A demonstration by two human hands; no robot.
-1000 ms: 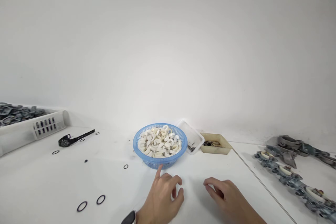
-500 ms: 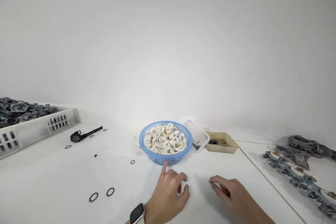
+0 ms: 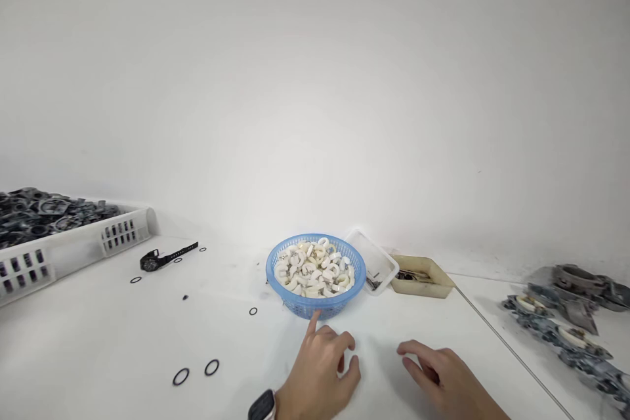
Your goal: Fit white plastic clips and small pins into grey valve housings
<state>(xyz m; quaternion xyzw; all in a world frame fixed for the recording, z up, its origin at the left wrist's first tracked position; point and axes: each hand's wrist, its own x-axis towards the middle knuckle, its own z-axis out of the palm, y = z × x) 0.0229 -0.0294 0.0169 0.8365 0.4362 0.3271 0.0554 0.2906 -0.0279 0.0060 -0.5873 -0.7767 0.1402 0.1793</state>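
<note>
My left hand (image 3: pixel 325 367), with a smartwatch (image 3: pixel 262 405) on its wrist, is near the front of a blue plastic basket (image 3: pixel 315 307). Its fingers are apart and hold nothing; one fingertip reaches the basket's lower front, and whether it touches I cannot tell. White curved plastic pieces (image 3: pixel 315 270) fill the basket. To the right, my right hand (image 3: pixel 436 374) hovers low over the white table (image 3: pixel 221 341) with its fingers loosely bent and apart, nothing between them.
Behind the basket's right side stand a clear tray (image 3: pixel 377 259) and a beige tray (image 3: pixel 423 287) with thin parts. Grey parts (image 3: pixel 566 341) line the right. At left are a white crate (image 3: pixel 73 259) of dark parts, a black wristwatch (image 3: pixel 165 258) and several black rings (image 3: pixel 211 367).
The whole view has shifted slightly, so things on the table appear a little lower and farther right. Both hands keep nearly the same pose.
</note>
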